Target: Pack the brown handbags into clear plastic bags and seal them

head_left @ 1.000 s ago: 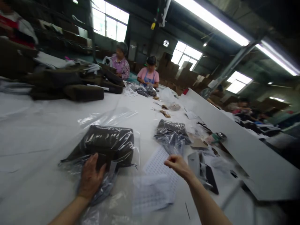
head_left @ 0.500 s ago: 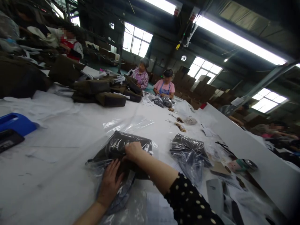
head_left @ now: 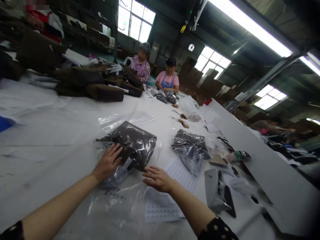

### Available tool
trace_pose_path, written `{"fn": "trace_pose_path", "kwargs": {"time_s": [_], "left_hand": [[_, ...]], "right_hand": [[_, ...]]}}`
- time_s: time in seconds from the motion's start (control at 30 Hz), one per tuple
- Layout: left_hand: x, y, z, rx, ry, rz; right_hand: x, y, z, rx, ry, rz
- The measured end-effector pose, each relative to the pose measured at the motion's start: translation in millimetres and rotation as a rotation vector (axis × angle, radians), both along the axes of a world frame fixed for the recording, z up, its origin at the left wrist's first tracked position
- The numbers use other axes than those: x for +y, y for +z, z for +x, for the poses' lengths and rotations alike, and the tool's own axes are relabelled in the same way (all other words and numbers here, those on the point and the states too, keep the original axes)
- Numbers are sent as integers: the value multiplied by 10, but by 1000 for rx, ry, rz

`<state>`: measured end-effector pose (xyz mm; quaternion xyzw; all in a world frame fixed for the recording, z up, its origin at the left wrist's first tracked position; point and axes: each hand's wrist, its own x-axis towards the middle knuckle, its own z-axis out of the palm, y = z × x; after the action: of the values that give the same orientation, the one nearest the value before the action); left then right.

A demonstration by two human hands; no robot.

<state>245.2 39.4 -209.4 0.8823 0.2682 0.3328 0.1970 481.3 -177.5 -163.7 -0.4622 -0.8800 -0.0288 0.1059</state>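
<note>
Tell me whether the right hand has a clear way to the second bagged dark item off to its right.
Probably yes: the right hand lies flat near it, and only a flat printed sheet lies between it and the second bagged item.

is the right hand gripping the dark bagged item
No, the right hand lies flat and open on clear plastic beside the dark item in a clear plastic bag.

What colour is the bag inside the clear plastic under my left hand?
Dark brown, seen in the head view: the bagged item sits in clear plastic wrap under the left hand.

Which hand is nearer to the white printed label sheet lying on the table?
Right. The right hand rests flat just beside the white printed label sheet, at its left edge. The left hand is farther left, pressing on the dark item in a clear plastic bag.
</note>
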Motion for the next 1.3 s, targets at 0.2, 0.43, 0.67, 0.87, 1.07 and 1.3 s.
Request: {"fn": "trace_pose_path", "kwargs": {"time_s": [0.2,0.43,0.67,0.87,1.07,1.3], "left_hand": [[-580,102,-986,86,-255,-229],[-1144,-43,-1057,-76,200,-462],[-918,-35,-1300,112,321,-678],[-1033,254,-1081,-142,315,-21],[-919,-60,-408,102,86,271],[-737,-509,-441,138,71,96]], "right_hand": [[128,178,-213,450,-347,-171],[112,184,-524,630,-544,-27],[12,66,-1061,619,-949,-143],[8,51,-1211,443,-1057,-91],[18,162,-1206,423,-1056,-99],[-260,20,-924,1028,-974,13]]}}
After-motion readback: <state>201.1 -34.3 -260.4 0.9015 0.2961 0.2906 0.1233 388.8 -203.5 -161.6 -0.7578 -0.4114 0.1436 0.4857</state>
